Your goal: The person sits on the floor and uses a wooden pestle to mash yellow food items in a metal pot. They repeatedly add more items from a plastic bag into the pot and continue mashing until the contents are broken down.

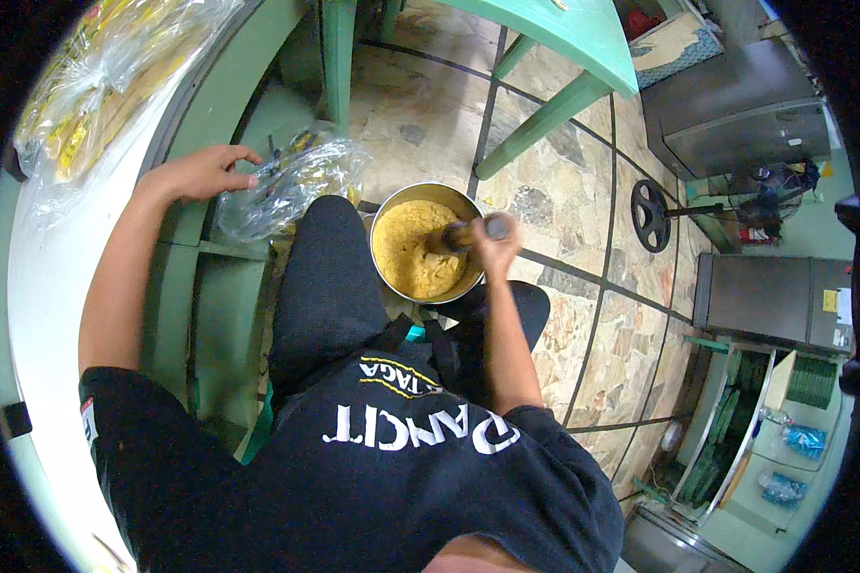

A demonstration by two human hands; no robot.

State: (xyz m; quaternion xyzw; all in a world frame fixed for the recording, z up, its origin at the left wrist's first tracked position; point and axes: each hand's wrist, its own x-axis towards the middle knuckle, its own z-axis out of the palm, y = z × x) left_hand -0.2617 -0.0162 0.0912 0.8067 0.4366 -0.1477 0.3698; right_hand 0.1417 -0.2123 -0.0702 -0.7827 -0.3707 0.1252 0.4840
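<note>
A round metal pot (396,285) stands between my knees, holding a coarse yellow mash (417,223). My right hand (497,243) is closed around the upper part of a thick wooden pestle (456,236), whose lower end is down in the mash; hand and pestle are blurred. My left hand (211,172) is raised at the left with its fingers apart and holds nothing. Just beside its fingertips lies a crumpled clear plastic bag (294,179) with some yellow and dark things in it. Whether the fingertips touch the bag, I cannot tell.
A white counter top (50,286) runs along the left, bearing a large clear plastic bag with yellow packs (100,93). Green shelves (226,315) are below it. A green plastic table (559,36) stands ahead. On the right are a fan's round base (651,215) and a grey refrigerator (756,297).
</note>
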